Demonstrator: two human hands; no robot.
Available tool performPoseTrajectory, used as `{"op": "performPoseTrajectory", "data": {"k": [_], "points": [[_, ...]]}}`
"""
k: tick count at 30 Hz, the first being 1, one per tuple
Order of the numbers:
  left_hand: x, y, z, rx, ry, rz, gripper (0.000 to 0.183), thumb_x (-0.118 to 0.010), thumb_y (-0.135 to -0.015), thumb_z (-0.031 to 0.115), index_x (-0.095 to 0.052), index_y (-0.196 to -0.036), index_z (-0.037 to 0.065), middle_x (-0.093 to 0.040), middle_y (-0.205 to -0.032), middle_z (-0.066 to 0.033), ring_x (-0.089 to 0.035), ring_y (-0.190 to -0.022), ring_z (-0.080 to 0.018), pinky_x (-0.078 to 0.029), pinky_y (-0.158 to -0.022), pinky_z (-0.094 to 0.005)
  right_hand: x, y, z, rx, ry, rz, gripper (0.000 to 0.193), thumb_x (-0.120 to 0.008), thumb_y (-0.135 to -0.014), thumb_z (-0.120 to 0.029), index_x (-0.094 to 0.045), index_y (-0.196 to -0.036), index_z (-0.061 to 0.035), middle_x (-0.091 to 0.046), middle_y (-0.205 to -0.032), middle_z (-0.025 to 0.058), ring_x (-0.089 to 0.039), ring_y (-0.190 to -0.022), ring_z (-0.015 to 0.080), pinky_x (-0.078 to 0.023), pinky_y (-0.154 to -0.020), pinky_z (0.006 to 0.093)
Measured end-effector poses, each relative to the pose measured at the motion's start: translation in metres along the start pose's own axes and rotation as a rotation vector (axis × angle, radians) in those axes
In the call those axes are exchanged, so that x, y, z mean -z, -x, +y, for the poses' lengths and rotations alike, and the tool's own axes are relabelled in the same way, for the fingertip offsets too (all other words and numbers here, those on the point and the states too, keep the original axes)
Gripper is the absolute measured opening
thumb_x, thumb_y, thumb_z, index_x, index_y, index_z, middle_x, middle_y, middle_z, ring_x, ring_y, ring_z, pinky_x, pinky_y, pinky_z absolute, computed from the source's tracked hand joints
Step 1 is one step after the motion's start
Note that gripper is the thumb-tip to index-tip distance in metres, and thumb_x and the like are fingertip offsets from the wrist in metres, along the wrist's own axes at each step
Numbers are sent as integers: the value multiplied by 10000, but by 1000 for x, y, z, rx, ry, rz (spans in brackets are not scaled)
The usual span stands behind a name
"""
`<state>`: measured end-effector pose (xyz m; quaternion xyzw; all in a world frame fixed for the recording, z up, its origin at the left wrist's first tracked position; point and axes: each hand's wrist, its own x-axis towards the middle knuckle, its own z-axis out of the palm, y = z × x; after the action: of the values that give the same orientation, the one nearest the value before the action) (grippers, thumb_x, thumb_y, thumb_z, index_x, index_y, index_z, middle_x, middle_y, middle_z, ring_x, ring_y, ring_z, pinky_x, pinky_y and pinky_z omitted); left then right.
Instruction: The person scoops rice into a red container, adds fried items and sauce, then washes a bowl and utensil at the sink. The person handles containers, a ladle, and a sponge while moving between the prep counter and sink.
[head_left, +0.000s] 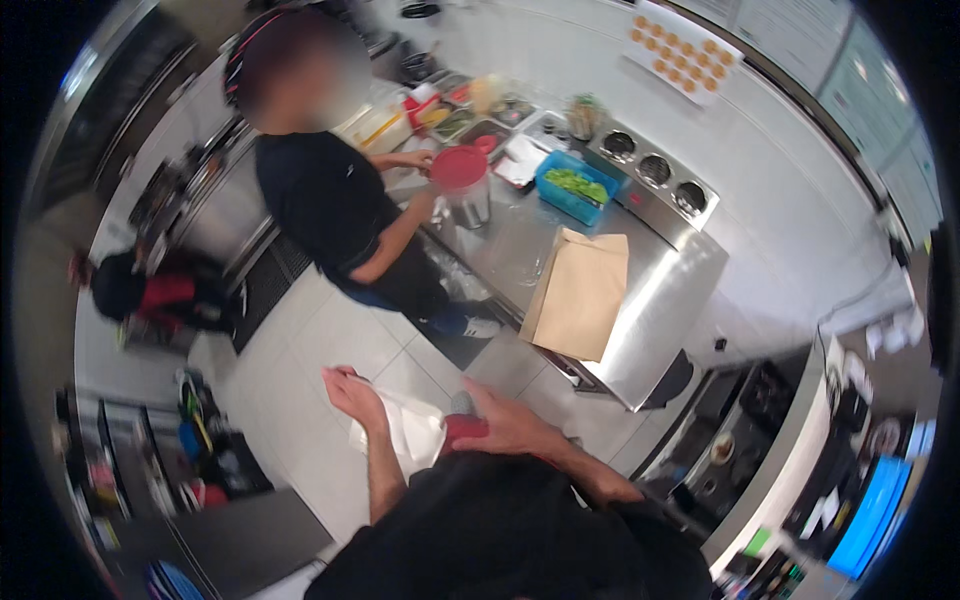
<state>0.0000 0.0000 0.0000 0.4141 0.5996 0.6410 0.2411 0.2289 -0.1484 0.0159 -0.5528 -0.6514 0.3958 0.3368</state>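
My left hand (357,397) is closed on the edge of a crumpled white bag or sheet (415,428), which hangs between my two hands over the floor. My right hand (512,424) is curled beside a red and grey thing (464,431). What kind of thing that is, I cannot make out, and my fingers are partly blurred. Past my hands, a tall brown paper bag (578,295) rests on the near part of the steel counter (665,315), touched by neither hand.
A co-worker (330,210) in dark clothes stands left of the counter, hands by a clear container with a red lid (462,168). A blue basket of green leaves (577,188) sits behind the paper bag. Another person (150,285) is farther left. Dark shelving (140,450) stands lower left.
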Motion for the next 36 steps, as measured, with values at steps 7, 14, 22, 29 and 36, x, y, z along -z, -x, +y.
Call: {"op": "performPoseTrajectory", "data": {"k": [7,14,22,29,36], "points": [[-16,-1,13,-117,131,-472,531,-292,-1136,380,-481,-760,57,-480,-668,-37,-466,-577,-128,-380,-519,-273,-59,-38,-12,-148,-146,245,336,-695,-939,-236,-699,-1248,-103,-720,-1168,136,-692,-1059,328,-569,-890,383],[7,-1,30,-520,3,-599,683,-277,-1041,547,-620,-850,-11,-654,-794,-137,-603,-724,-258,-478,-652,-369,22,28,6,-210,-238,434,250,-696,-900,-34,-752,-1143,-53,-762,-1085,99,-728,-1009,236,-593,-863,362],[26,27,-49,201,-298,-700,533,-308,-1099,399,-617,-996,-22,-617,-766,-123,-625,-674,-247,-510,-674,-383,275,163,125,-559,209,1327,231,-664,-978,-166,-703,-1023,57,-665,-684,67,-625,-590,129,-488,-536,313],[76,53,-155,337,-1243,-1447,718,-572,-934,597,-606,-1281,-31,-693,-1160,-285,-630,-1188,-446,-490,-1034,-497,326,101,332,-731,-143,1310,297,-736,-918,-152,-648,-1123,44,-704,-784,113,-643,-547,187,-518,-465,315],[141,59,-199,643,-939,-844,583,-580,-968,502,-689,-1141,-44,-699,-1135,-295,-664,-1113,-426,-510,-980,-487,316,78,380,-704,-321,1284,337,-866,-814,-223,-703,-1042,-34,-717,-848,86,-637,-578,197,-489,-437,290]]}}
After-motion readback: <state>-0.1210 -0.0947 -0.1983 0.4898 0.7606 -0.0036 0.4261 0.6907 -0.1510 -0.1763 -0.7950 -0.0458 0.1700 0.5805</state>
